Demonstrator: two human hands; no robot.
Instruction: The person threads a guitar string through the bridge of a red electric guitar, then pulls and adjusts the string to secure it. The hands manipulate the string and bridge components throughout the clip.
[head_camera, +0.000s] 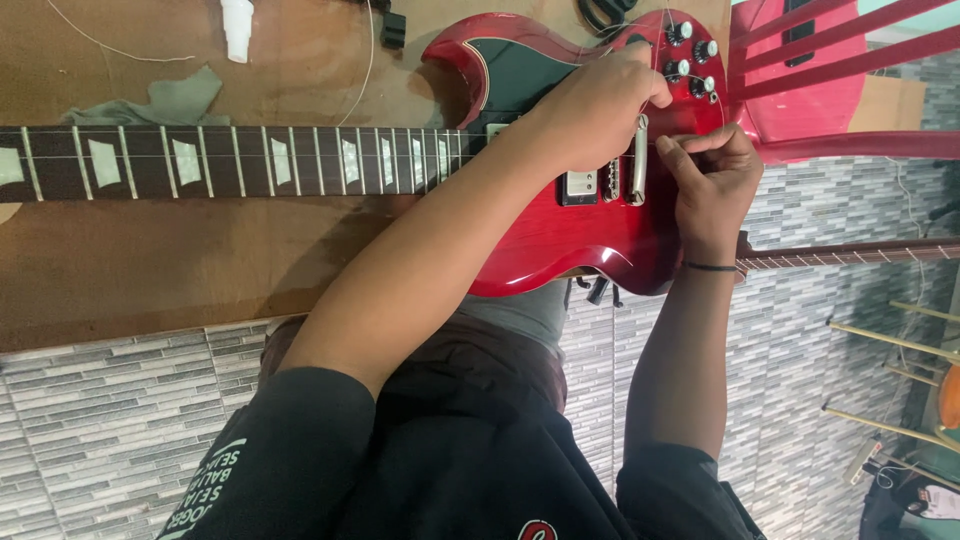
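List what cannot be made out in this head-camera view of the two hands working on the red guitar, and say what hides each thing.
- Head view: the body of the red guitar under the left hand, covered by hand and forearm.
- What the fingertips of the right hand pinch by the metal tailpiece: too small to tell.
- The far end of the fretboard: cut off by the left edge.
- The red chair: cut off by the top and right edges.

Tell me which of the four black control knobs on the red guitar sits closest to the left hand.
The knob nearest the left hand, just off its knuckles toward the guitar's edge. The other three lie farther out, toward the red chair.
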